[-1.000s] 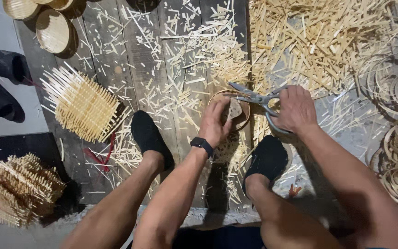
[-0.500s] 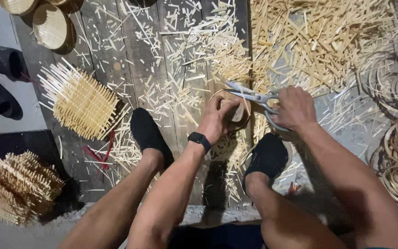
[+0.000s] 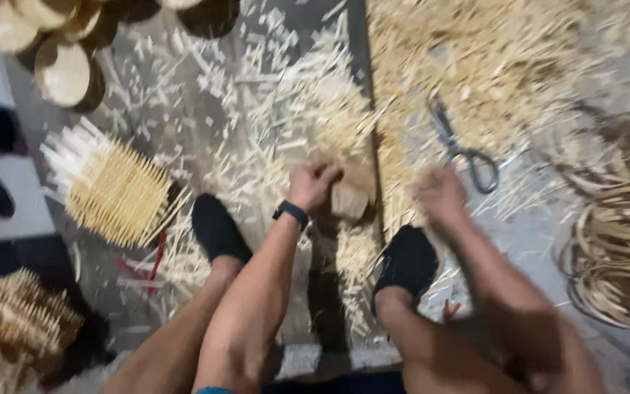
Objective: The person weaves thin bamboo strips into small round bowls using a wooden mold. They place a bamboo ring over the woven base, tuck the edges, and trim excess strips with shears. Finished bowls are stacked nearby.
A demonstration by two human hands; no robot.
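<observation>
I see a small woven bamboo basket (image 3: 349, 195) near the middle of the view, on the dark plank floor (image 3: 205, 138) between the person's two black-socked feet. Its shape is blurred by motion, so I cannot tell which way its opening faces or how its long axis runs. The left hand (image 3: 312, 182), with a black wristband (image 3: 291, 214) on the wrist, is curled closed around the basket's left edge, gripping it. The right hand (image 3: 440, 193) sits just right of the basket; it is smeared by blur, and I cannot tell whether it is open or closed, or whether it touches anything. A pair of scissors (image 3: 463, 148) lies on the floor up and right of that hand, apart from it, blades pointing up-left and loop handles toward the lower right. Pale bamboo offcuts (image 3: 475, 58) cover the floor beyond. At left lies an unfinished woven mat with loose splint ends (image 3: 111, 186). Finished round baskets (image 3: 63, 69) are stacked at top left, and coiled bamboo hoops (image 3: 617, 255) lie at right. I see no packages, labels or signs.
</observation>
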